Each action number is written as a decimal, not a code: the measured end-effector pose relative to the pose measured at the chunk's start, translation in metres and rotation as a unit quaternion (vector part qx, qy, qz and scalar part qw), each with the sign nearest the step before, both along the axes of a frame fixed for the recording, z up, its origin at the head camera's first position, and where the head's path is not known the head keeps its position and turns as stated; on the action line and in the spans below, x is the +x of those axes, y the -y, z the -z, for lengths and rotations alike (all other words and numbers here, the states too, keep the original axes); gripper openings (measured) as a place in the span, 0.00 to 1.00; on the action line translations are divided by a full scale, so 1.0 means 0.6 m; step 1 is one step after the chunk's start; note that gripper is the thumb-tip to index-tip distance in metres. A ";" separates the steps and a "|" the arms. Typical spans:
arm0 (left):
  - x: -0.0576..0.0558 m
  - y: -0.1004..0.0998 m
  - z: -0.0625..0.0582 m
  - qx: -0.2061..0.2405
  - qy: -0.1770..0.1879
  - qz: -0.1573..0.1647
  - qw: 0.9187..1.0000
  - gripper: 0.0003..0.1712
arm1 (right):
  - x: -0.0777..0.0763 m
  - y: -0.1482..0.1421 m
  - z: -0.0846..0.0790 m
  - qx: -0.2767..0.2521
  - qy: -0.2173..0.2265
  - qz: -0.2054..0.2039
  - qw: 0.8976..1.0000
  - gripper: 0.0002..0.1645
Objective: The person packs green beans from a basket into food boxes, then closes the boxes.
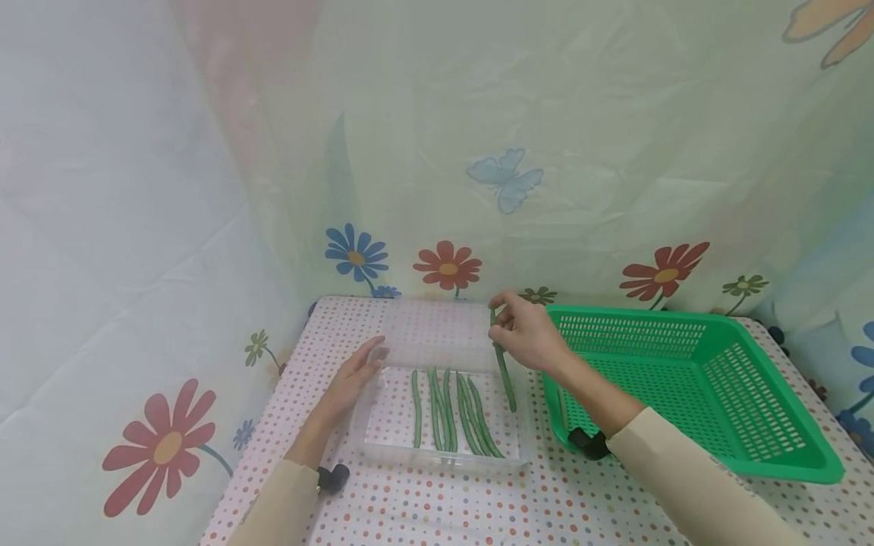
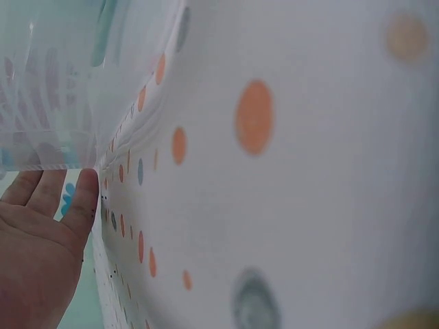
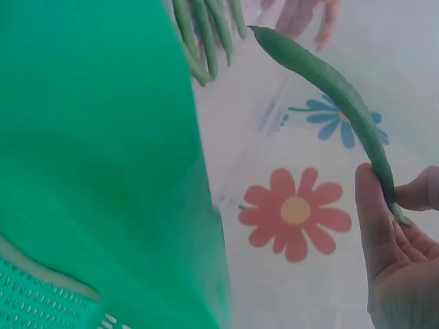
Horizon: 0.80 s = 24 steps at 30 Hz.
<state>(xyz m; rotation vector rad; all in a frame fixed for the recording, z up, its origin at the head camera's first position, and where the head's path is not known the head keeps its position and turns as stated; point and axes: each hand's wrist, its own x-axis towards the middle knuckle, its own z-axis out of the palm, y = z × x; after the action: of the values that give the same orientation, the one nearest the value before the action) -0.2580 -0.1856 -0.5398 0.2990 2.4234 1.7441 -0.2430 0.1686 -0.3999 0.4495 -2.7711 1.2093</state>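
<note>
In the head view a clear plastic container point(image 1: 444, 457) stands on the table, with several green beans point(image 1: 437, 409) lying lengthwise in it. Its clear lid point(image 1: 437, 322) lies folded back behind it. My right hand point(image 1: 526, 330) pinches one green bean point(image 1: 504, 371) near its end, over the container's right side. The right wrist view shows that curved bean point(image 3: 336, 86) between thumb and fingers. At the container's left wall, my left hand point(image 1: 350, 381) has its fingers extended. In the left wrist view its fingertips point(image 2: 87, 181) touch the clear plastic edge.
A green basket point(image 1: 771, 462) with perforated sides stands at the right. A bean point(image 1: 563, 408) lies inside near its left wall, also visible in the right wrist view. A dotted cloth point(image 1: 437, 516) covers the table; a flowered curtain point(image 1: 587, 205) hangs behind it.
</note>
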 end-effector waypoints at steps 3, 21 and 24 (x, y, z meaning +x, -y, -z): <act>0.001 -0.001 -0.002 0.003 -0.001 0.001 1.000 0.28 | 0.002 0.009 0.004 -0.004 0.007 -0.011 1.000 0.18; 0.005 -0.003 -0.010 -0.001 0.000 0.003 1.000 0.28 | 0.022 0.040 0.020 0.014 0.091 -0.026 0.995 0.15; 0.005 -0.003 -0.011 -0.002 -0.001 0.001 1.000 0.28 | 0.030 0.046 0.024 0.004 0.106 -0.029 0.994 0.16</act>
<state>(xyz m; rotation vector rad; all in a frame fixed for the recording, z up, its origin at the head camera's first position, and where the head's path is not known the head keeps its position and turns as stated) -0.2548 -0.1838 -0.5334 0.3025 2.4267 1.7390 -0.2253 0.1407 -0.4145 0.4273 -2.9603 1.3318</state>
